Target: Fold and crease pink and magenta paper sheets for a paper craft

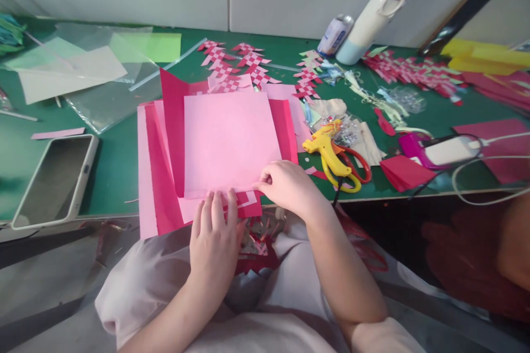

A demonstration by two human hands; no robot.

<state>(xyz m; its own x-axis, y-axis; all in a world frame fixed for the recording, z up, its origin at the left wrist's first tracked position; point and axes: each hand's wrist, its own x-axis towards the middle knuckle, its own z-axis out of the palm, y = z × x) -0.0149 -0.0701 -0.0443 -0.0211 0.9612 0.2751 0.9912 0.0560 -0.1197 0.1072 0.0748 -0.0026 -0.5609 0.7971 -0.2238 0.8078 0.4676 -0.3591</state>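
Pale clothing [248,336] and the wearer's forearms lie nearest the camera, with paper clippings [259,240] gathered in the lap. Just beyond, a pale pink sheet [229,138] lies on top of a loose stack of red and pink papers [159,171] at the front edge of the green desk [118,171], with part of the stack jutting over that edge. Left hand [213,237] is laid flat, fingers extended, its fingertips touching the sheet's near edge, so its grip is wide. Right hand [290,187] is curled at the near right corner, its grip narrow, thumb and forefinger close together against the edge; whether paper is pinched between them I cannot tell. Left of the stack lies a phone [53,182], with clear plastic [110,107] and a green sheet [159,47] farther back. Red-and-pink woven strips [223,71] lie behind the stack. On its right are a yellow tool [325,146] and an orange loop handle [365,168], then a folded red paper [406,172] near a purple device [416,149]. Farther back, a can [334,36] stands beside a white bottle [368,22].
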